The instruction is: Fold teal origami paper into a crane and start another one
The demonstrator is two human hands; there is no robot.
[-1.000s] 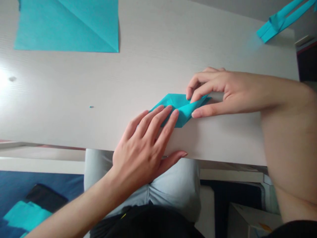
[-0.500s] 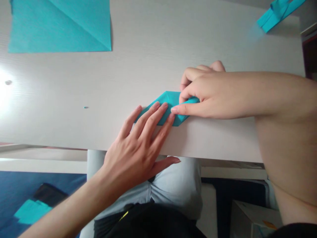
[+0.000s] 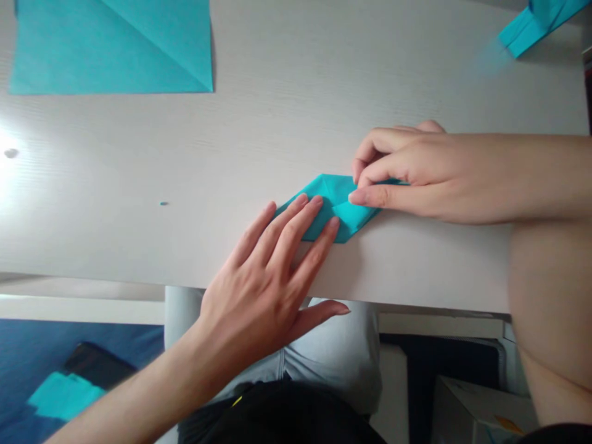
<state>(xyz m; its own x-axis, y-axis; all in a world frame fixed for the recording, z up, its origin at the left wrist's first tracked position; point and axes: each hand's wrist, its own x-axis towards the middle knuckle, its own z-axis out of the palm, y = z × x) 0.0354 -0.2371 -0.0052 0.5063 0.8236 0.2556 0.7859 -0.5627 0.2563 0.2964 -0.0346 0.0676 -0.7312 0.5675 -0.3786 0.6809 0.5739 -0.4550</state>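
A folded piece of turquoise paper lies flat near the front edge of the pale table. My left hand rests over its left part, fingers stretched out and pressing on the paper, the thumb apart beyond the table edge. At the paper's right end, my right hand pinches a folded flap between thumb and curled index finger. The flap's right tip is partly hidden under that hand.
A larger creased turquoise sheet lies at the back left. A folded turquoise paper piece sits at the back right. A tiny blue scrap is on the table. Below left are a dark phone-like object and turquoise paper.
My right hand has slid right along the flap, uncovering more of the fold. The paper and my left hand appear slightly farther right and lower, as the whole view has shifted a little.
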